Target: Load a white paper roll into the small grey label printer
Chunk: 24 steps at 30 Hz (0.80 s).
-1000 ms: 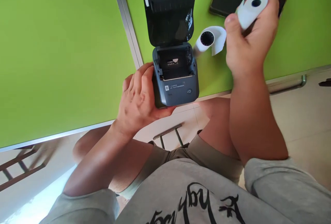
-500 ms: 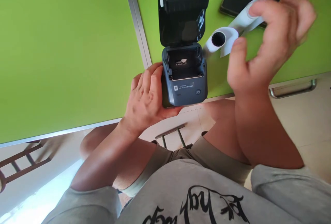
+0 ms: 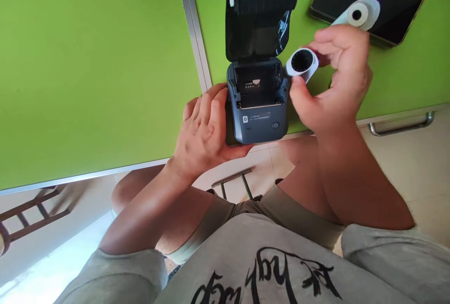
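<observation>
A dark blue-grey label printer (image 3: 260, 125) stands at the table's front edge with its black lid (image 3: 260, 18) raised. Its paper bay (image 3: 258, 84) shows a small label inside and no roll. My left hand (image 3: 202, 128) is wrapped round the printer's left side, thumb along the front. Just right of the printer, a white paper roll (image 3: 291, 68) with a wide black core stands upright. Around it, thumb and fingers of my right hand (image 3: 337, 70) are closed. Behind that hand is a second white roll (image 3: 357, 13) with a narrow core; its lower part is hidden.
A dark phone or tablet (image 3: 390, 9) lies at the back right of the green table (image 3: 105, 60). A metal strip (image 3: 195, 27) divides the tabletop. A metal handle (image 3: 402, 127) sticks out at the front right edge, and a wooden stool (image 3: 33, 215) stands lower left.
My right hand has moved left and down from the narrow-core roll to the wide-core roll and closed around it. My left hand stays on the printer. The view has shifted slightly.
</observation>
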Each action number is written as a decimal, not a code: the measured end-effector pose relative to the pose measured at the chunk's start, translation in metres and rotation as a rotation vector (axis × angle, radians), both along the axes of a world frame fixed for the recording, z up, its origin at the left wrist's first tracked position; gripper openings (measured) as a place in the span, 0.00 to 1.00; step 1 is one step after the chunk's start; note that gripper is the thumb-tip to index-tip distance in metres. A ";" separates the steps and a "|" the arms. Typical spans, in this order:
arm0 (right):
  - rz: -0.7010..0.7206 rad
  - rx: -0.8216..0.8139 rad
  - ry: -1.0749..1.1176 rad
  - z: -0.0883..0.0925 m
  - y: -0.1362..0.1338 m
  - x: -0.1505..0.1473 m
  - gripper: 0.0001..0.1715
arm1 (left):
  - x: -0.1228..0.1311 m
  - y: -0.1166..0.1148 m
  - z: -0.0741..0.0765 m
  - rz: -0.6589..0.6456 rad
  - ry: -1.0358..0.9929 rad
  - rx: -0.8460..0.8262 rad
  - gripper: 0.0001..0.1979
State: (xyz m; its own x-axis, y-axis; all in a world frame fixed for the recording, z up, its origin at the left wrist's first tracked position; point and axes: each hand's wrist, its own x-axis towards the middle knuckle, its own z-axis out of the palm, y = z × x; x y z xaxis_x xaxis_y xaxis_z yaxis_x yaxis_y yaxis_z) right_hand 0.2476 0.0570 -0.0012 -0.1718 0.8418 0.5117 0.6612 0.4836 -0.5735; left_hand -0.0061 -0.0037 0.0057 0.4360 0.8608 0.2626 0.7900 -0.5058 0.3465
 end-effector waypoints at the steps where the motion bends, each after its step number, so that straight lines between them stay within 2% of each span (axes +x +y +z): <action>1: 0.016 -0.008 0.000 -0.001 -0.001 -0.001 0.20 | 0.000 0.000 0.000 0.002 0.001 0.001 0.51; 4: 0.027 -0.037 -0.027 -0.003 0.000 0.000 0.18 | 0.000 0.000 0.000 0.002 0.003 -0.004 0.52; 9: 0.018 -0.057 -0.029 -0.008 0.005 0.001 0.20 | 0.000 0.000 0.000 0.006 -0.010 -0.029 0.52; 15: 0.046 -0.031 0.191 -0.017 0.011 -0.001 0.25 | 0.000 0.001 -0.001 0.018 -0.026 -0.041 0.52; 19: 0.085 0.030 0.337 -0.006 0.006 -0.008 0.19 | 0.000 0.002 -0.001 0.010 -0.037 -0.046 0.52; 24: 0.144 0.018 0.371 0.010 -0.006 -0.025 0.11 | 0.000 0.000 0.000 0.023 -0.034 -0.050 0.51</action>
State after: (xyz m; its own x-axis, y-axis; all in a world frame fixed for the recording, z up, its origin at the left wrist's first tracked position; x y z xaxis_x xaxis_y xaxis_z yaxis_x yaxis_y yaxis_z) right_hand 0.2222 0.0512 0.0087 -0.0886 0.8131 0.5753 0.3355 0.5682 -0.7514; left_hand -0.0063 -0.0033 0.0061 0.4076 0.8829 0.2331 0.7886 -0.4690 0.3977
